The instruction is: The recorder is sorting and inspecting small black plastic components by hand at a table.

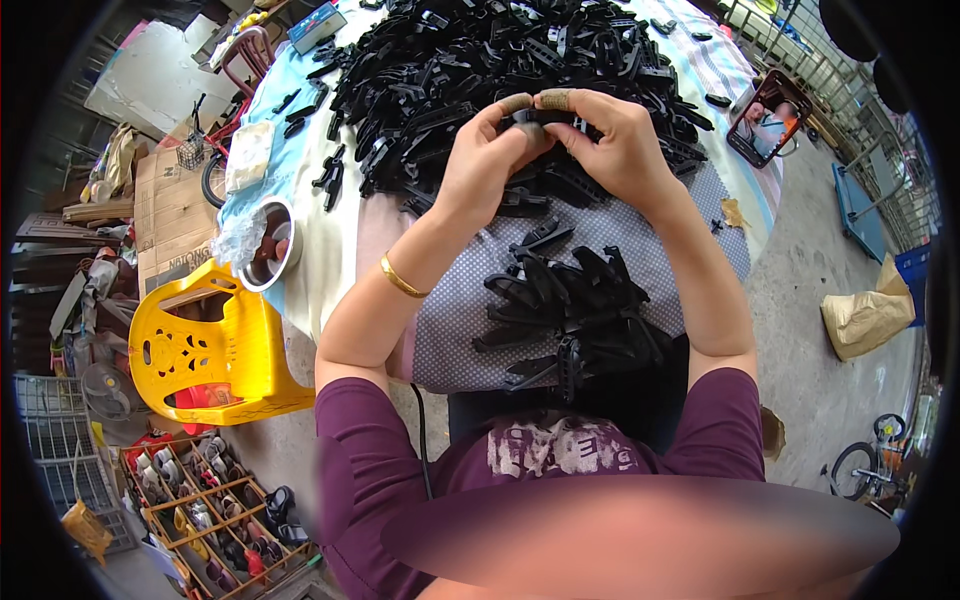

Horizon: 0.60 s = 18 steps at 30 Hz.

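Head view: both bare hands meet above the near edge of a large heap of black plastic parts (pixel 500 55), which is piled on the far half of a cloth-covered table. Left hand (pixel 485 155) and right hand (pixel 628 138) close on one small black piece (pixel 537 116), pinching it between thumbs and forefingers (its exact shape is mostly hidden by them). Tan wrapping (pixel 553 99) covers the forefinger tips, and a gold bangle (pixel 402 277) circles the left wrist.

Nearer the person, between the forearms, a smaller cluster of black parts (pixel 575 315) lies on a grey dotted cloth (pixel 450 335). A few loose pieces lie left of the heap, near a white packet (pixel 250 157). Just nearer than that packet, on the table's left side, sits a bowl (pixel 289 255) with dark reddish things in it and clear plastic at its rim. At the far left stands a blue box (pixel 316 27); on the right side is a phone (pixel 770 118) with a lit screen. A yellow plastic chair (pixel 190 345) stands left of the table, and a brown paper bag (pixel 862 318) is on the floor well to the right.
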{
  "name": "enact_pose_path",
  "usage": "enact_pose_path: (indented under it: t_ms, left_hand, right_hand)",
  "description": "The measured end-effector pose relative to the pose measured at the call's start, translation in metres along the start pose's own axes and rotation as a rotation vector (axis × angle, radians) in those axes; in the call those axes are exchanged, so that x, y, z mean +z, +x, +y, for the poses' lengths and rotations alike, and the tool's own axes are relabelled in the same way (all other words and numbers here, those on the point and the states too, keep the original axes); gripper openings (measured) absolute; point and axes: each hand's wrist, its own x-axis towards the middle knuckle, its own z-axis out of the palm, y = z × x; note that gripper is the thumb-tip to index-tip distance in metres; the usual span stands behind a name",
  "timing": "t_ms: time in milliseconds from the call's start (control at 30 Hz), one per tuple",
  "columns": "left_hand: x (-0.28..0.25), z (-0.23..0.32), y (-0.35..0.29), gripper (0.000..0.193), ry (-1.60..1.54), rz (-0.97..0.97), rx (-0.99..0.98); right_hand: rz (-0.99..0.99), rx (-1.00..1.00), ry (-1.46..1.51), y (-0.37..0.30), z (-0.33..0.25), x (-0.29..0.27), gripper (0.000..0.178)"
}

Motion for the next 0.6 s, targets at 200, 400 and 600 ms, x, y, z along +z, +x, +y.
enact_pose_path:
  t_ms: [200,400,600]
  left_hand:
    - [0.0,0.007,0.001,0.032,0.184,-0.037,-0.032]
    - [-0.003,0.012,0.0,0.037,0.39,-0.058,0.038]
    - [0.006,0.016,-0.005,0.037,0.833,-0.106,0.289]
  right_hand:
    - [-0.068,-0.007,0.149,0.001,0.008,-0.007,0.033]
    - [-0.175,0.228,0.305,0.002,0.012,-0.018,0.043]
    - [-0.277,0.25,0.396,0.002,0.008,-0.021,0.042]
